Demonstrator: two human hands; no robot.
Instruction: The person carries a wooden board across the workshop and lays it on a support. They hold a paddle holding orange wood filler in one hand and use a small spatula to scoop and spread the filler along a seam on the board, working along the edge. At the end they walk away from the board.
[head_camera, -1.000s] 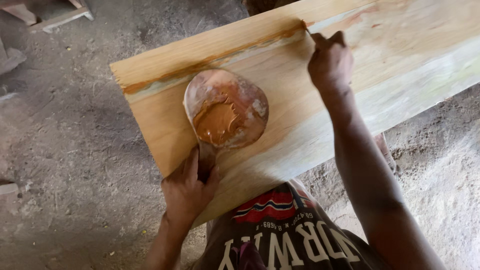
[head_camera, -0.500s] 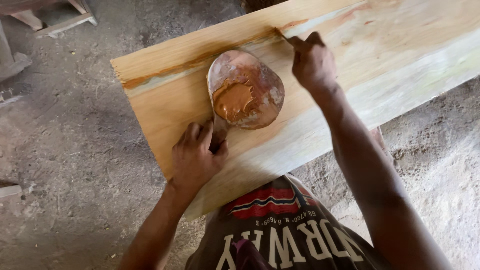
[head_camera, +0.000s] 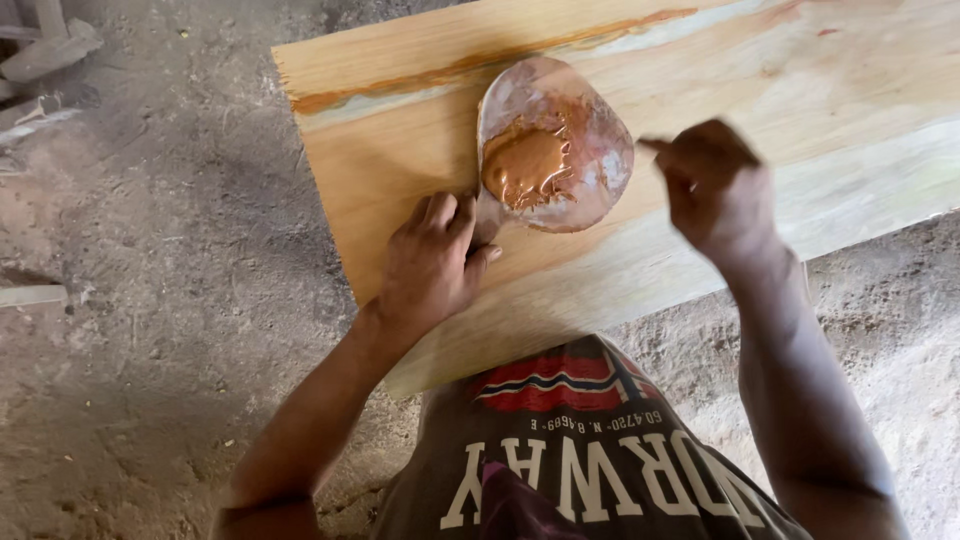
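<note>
Both hands work over a pale wooden board. Left hand (head_camera: 432, 262) is curled shut around the short handle of a round, paste-smeared scoop-like pan (head_camera: 556, 143), gripping it at the pan's near-left edge, knuckles up and fingers wrapped tight. Right hand (head_camera: 716, 190) hovers just right of the pan, fingers bunched together and pinched closed around something thin; a small dark tip pokes out toward the pan, but the hand is blurred and I cannot tell what the tool is.

That pan lies flat on the board, a little left of the board's middle and toward its far edge. Its shallow bowl holds a glossy pool of reddish-brown paste (head_camera: 527, 165), and the rim and inner wall are crusted with dried pinkish and grey smears.

Beneath it, the light yellow plank of planed wood (head_camera: 820, 90) runs from the left-centre of the view out past the right edge. A streak of orange-brown filler (head_camera: 470, 65) follows a seam along the far side, beside a paler grey-green band.

Near the bottom, the person's grey printed shirt (head_camera: 580, 470) with a red and blue emblem shows under the board's near edge. Dusty grey dirt floor (head_camera: 150, 300) surrounds everything, with scraps of pale wood (head_camera: 50, 50) lying at the far left corner.
</note>
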